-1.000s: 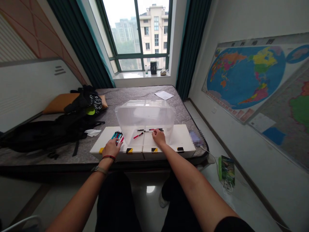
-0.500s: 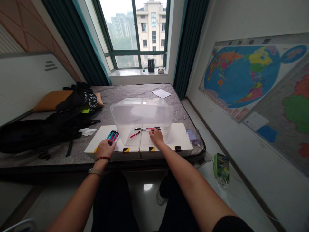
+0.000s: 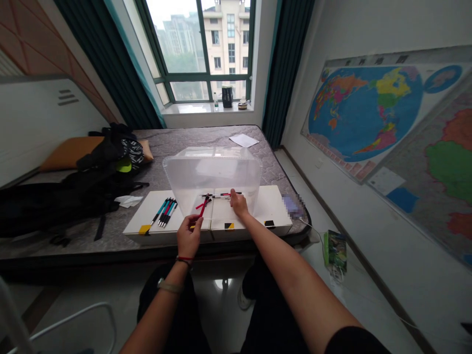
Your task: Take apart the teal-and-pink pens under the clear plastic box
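My left hand (image 3: 189,237) is closed on a red pen (image 3: 203,207), held upright-slanted at the near side of a clear plastic bin (image 3: 214,172). Another red pen lies behind it, partly hidden. Inside the bin's open side, my right hand (image 3: 239,203) has its fingers pinched at the right end of a row of black, white and red pens (image 3: 220,195). Several teal, red and black pens (image 3: 164,211) lie side by side on the left part of the white boxes (image 3: 147,209). The bin rests on these boxes.
The boxes stand on a grey mattress (image 3: 191,135). Black bags (image 3: 92,182) and a white tissue (image 3: 128,201) lie to the left. Behind the bin is a white sheet (image 3: 244,140). A blurred item (image 3: 293,206) sits at the right.
My left hand has moved right from the group of pens and now holds a red pen near the bin. My right hand stays at the row of pens. The view has shifted slightly.
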Tool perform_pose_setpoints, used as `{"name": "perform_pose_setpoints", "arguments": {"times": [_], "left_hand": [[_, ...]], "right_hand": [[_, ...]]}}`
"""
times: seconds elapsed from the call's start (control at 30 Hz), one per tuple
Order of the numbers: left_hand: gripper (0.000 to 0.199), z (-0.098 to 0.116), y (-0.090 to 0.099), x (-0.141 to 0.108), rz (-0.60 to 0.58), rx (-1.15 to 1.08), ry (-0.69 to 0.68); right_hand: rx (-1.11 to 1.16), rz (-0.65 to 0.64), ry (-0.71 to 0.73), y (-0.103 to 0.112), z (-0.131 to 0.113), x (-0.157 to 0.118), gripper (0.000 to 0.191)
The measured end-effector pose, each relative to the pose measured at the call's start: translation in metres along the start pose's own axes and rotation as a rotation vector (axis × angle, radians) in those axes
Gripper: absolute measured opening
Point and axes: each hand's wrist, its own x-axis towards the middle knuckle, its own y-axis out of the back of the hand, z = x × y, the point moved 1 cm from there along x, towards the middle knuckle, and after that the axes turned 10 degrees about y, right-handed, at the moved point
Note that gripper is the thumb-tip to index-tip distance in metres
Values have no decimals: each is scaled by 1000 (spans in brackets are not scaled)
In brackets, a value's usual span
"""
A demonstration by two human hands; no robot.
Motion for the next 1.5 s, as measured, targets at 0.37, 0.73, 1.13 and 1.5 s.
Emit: {"name": "perform_pose_setpoints", "arguments": {"times": [0.37, 0.73, 1.13, 1.5], "left_hand": [[21, -21, -86, 76, -174, 413, -489], [24, -28, -88, 71, -101, 516, -513], [25, -24, -88, 70, -68, 607, -483], [21, -23, -88, 69, -91, 601, -430]], "right_hand": [[70, 87, -6, -5, 9, 4, 54], [117, -39, 40, -4, 6, 4, 54], [27, 0, 7, -5, 8, 6, 51], [3, -40, -15, -7, 8, 7, 52]]}}
